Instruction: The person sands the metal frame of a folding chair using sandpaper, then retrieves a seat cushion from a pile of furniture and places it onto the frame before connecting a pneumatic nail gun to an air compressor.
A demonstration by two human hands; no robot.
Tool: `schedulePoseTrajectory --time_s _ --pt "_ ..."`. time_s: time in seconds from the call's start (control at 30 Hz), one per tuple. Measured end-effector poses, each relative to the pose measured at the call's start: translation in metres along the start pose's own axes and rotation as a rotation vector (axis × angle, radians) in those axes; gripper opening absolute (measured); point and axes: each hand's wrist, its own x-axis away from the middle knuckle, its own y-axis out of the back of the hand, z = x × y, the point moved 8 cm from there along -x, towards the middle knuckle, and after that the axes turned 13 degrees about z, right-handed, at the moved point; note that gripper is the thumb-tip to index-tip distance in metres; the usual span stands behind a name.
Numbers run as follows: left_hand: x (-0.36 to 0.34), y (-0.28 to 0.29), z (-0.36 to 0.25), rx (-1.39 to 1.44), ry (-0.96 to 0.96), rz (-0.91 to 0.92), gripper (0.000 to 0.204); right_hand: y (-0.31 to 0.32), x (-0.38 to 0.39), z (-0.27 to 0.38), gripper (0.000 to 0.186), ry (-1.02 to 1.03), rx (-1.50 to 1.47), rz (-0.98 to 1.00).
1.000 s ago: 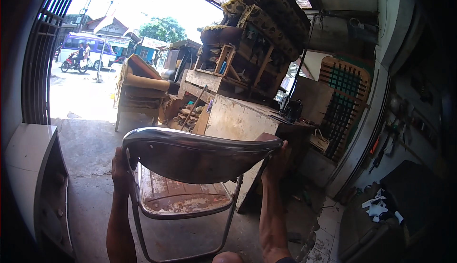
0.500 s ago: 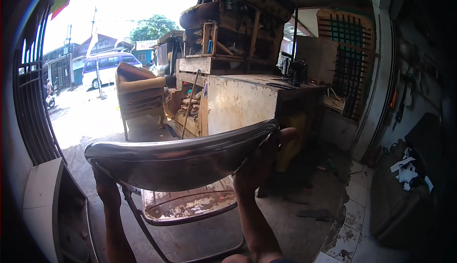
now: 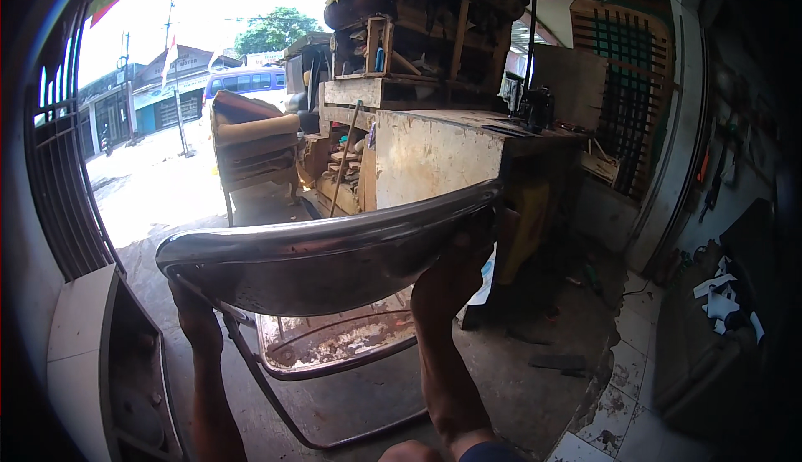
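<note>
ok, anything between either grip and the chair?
Nothing visible: the left grip and right grip are both on the chair, at opposite ends of its backrest. Some fingers are hidden, so contact there can't be checked.

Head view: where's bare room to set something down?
Free: concrete floor between the metal chair and broken tiles, this side of the dark flat piece. Narrower: strip between chair and tiled cabinet. Crowded: worktable around the sewing machine; dark surface under white scraps, far right.

Passage around chair [image 3: 326, 261]: partly obstructed.
Desk [image 3: 434, 157] and armchair [image 3: 255, 164] stand beyond; cabinet [image 3: 79, 320] bounds the left; floor [image 3: 514, 378] at right offers room, interrupted by a dark slab [image 3: 558, 364].
</note>
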Motion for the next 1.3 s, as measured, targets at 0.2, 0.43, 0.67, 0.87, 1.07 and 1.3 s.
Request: schedulePoseTrajectory --time_s 0.2,0.43,0.67,0.87,1.07,1.3 --pt "0.005 -0.042 -0.037 0.108 0.193 0.128 0.054 -0.056 0.050 0.080 0.043 0.438 0.166 0.164" --pt "0.021 -0.119 -0.094 -0.073 0.218 0.309 0.058 -0.041 0.055 0.072 0.040 0.353 0.158 0.065" --pt "0.027 -0.203 -0.134 0.048 0.275 0.690 0.035 -0.034 0.064 0.081 0.042 0.339 0.166 0.121" --pt "0.030 -0.231 -0.139 0.159 0.382 0.814 0.035 -0.020 0.074 0.065 0.047 0.370 0.256 0.103" --pt "0.031 -0.226 -0.133 0.203 0.415 0.802 0.038 -0.035 0.084 0.030 0.046 0.033 -0.212 0.247" --pt "0.031 -0.228 -0.126 0.312 0.462 0.805 0.043 -0.035 0.074 0.023 0.046 0.001 -0.179 0.285"
